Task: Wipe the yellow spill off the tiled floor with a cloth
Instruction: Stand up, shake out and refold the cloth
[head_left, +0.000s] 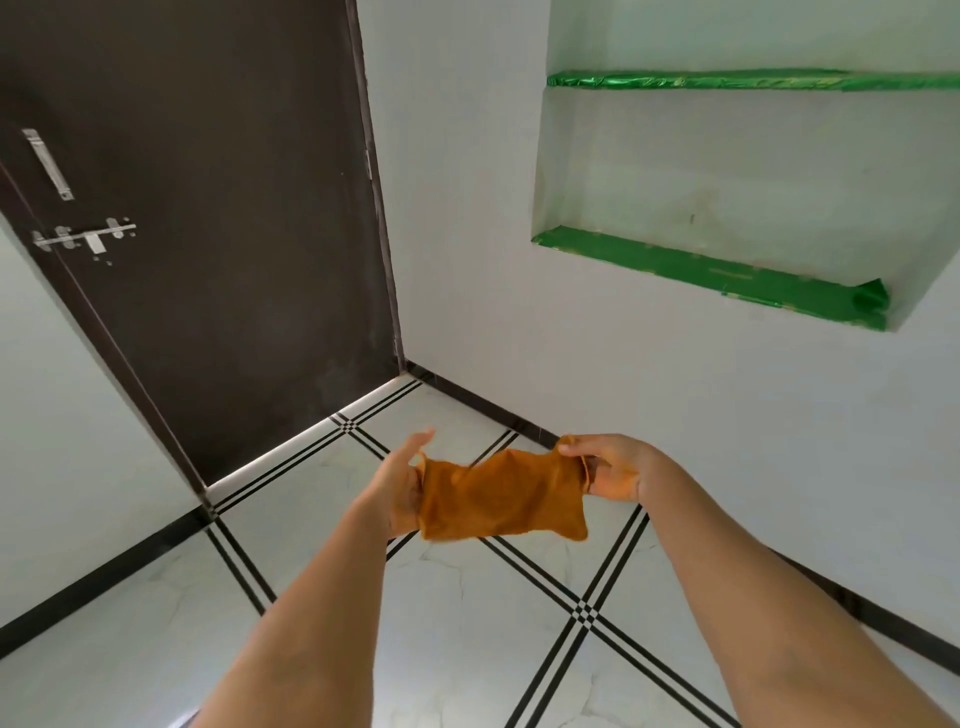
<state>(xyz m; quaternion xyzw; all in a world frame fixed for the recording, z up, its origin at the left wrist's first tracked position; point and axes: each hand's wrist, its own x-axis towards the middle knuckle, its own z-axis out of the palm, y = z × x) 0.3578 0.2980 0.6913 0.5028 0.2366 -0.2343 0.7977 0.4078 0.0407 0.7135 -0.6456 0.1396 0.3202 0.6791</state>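
The cloth (498, 501) hung stretched above the tiled floor (467, 623), near the corner. The right hand (610, 467) pinched its top corner with curled fingers; the left hand (397, 483) gripped the opposite edge, that grip partly hidden by cloth. Beyond stood a dark door (218, 234) with a bolt (83, 239), and a green-lined wall niche (727, 171), cut off at the right.

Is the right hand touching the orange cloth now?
Touching. The head view shows the right hand pinching the upper right corner of the orange cloth, with fingers curled over its edge.
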